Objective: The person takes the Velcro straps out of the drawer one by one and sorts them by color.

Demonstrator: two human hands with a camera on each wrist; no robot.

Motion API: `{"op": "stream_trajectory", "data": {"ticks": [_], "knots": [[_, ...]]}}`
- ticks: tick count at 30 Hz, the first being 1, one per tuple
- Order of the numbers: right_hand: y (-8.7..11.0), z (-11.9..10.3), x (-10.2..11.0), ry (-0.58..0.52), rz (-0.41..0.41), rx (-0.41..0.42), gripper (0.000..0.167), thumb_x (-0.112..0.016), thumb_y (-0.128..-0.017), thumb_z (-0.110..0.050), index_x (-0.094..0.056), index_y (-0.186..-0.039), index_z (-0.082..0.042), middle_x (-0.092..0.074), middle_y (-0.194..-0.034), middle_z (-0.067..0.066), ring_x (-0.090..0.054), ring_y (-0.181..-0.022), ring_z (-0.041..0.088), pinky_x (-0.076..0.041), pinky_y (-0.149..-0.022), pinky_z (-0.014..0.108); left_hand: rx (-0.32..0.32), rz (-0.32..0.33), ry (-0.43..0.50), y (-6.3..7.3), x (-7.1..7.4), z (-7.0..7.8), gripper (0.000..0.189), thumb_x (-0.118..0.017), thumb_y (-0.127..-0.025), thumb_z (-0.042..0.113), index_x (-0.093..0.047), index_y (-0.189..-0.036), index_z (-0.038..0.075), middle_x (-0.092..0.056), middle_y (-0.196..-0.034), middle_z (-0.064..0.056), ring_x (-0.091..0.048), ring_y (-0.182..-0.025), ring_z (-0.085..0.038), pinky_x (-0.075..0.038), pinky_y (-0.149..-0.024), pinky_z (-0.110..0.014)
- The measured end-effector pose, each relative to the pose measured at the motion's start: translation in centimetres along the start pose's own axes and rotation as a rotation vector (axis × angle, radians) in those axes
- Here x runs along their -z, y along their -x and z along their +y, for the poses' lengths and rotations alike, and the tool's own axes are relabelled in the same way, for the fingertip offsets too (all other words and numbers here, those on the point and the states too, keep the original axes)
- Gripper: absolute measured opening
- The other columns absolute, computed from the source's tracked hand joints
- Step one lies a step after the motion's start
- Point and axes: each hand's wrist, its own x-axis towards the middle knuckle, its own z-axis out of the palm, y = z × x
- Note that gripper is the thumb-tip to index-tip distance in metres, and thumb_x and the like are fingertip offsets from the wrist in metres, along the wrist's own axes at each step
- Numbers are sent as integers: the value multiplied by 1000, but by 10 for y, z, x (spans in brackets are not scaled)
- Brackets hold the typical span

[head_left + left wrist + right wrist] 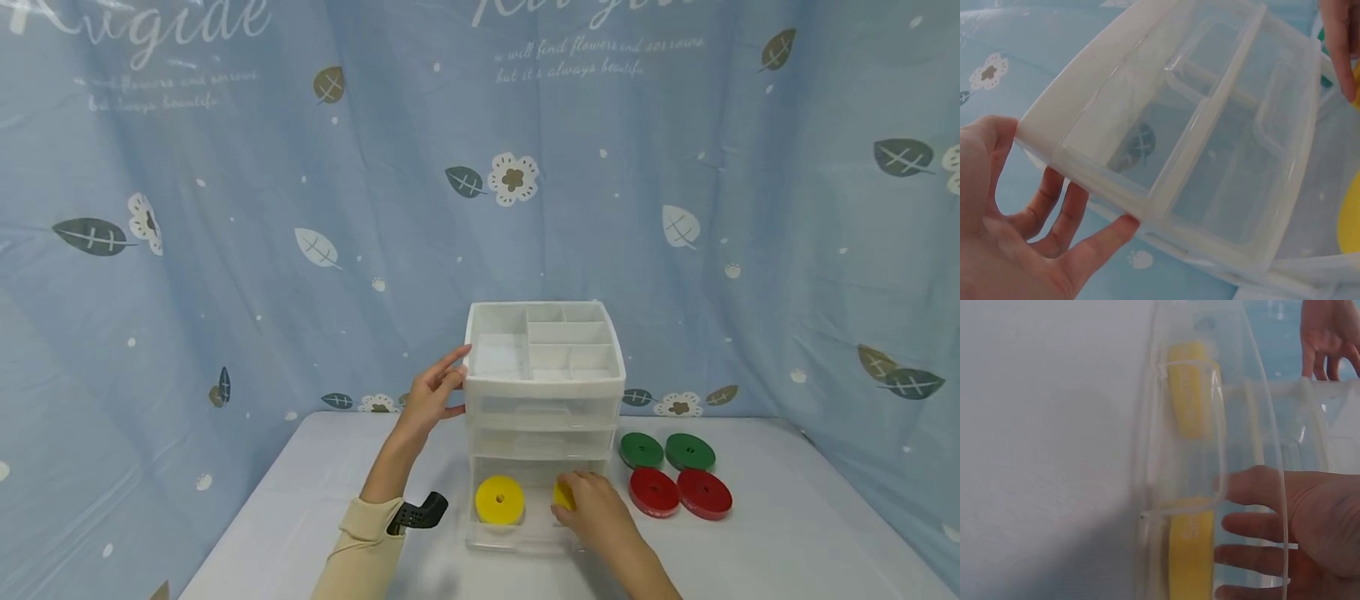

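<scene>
A white drawer cabinet (545, 389) stands on the table, its clear bottom drawer (495, 540) pulled out. Inside that drawer lie two yellow rolls with small centre holes, apparently wound tape or ribbon: the left roll (499, 500) is uncovered, the right roll (564, 497) partly hidden. My right hand (600, 512) reaches into the drawer; in the right wrist view its extended fingers touch the near yellow roll (1191, 556), the thumb beside it. My left hand (429, 398) rests against the cabinet's left side, fingers spread along the wall (1100, 187) in the left wrist view.
Two green rolls (690, 452) and two red rolls (705, 493) lie on the table right of the cabinet. Divided compartments (570, 333) form the cabinet's top. Two upper drawers (543, 412) are closed. A patterned blue curtain (405, 208) hangs behind the table.
</scene>
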Motion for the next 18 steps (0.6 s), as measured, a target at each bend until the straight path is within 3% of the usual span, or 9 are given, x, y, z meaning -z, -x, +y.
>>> {"op": "stream_trajectory", "data": {"ticks": [8,18], "knots": [[0,-5,6,-28,-46,29,42,-85,-75,-14,-71,-113,-5,-69,-115,13,-63,-103,30,-53,-95,55,5,9,-5,0,-1,0,37,-55,-100,43,-51,-136,50,-58,-130,-5,-57,-113,-21,-56,-94,-48],[-5,-5,7,60,-88,50,43,-89,-70,-22,-75,-107,-6,-67,-112,11,-62,-97,28,-56,-88,55,-4,7,-9,0,0,0,39,-54,-100,43,-51,-138,48,-58,-131,-6,-57,-113,-21,-56,-93,-48]]}}
